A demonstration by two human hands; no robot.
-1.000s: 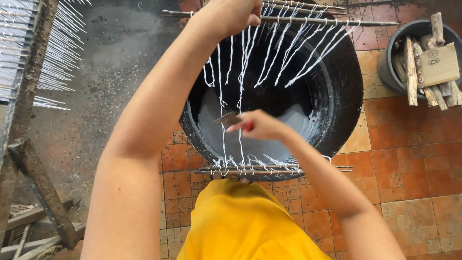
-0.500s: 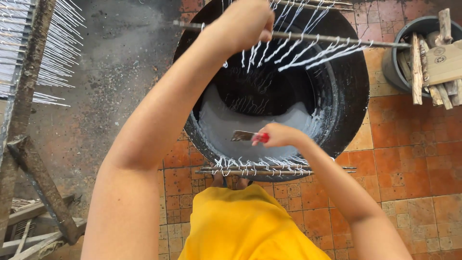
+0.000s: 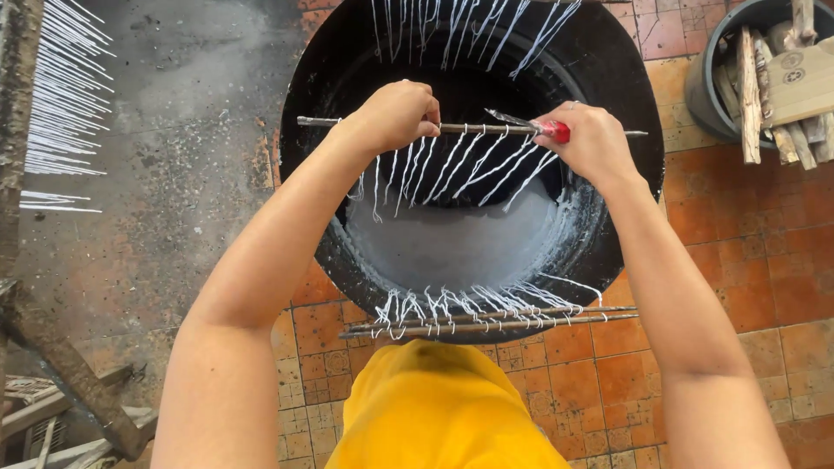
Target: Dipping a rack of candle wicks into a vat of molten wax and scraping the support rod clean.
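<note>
A thin rod (image 3: 473, 129) hung with white wicks (image 3: 452, 165) sits level over the black pot (image 3: 625, 95). Left hand (image 3: 395, 113) clamps it firmly; right hand (image 3: 591, 139) grips its other end plus a red-handled knife (image 3: 539, 127). Pale wax (image 3: 452, 247) lies below both hands. More loaded rods (image 3: 486, 321) rest on the near rim, toward the body. A bucket of wood (image 3: 764, 78) stands right of the right hand; a drying rack (image 3: 61, 113) well left.

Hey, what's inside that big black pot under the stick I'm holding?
Inside the black pot lies a pool of pale whitish liquid, with white splashes on the wall. White strings hanging from the stick cover part of it; the pot's bottom is hidden.
</note>
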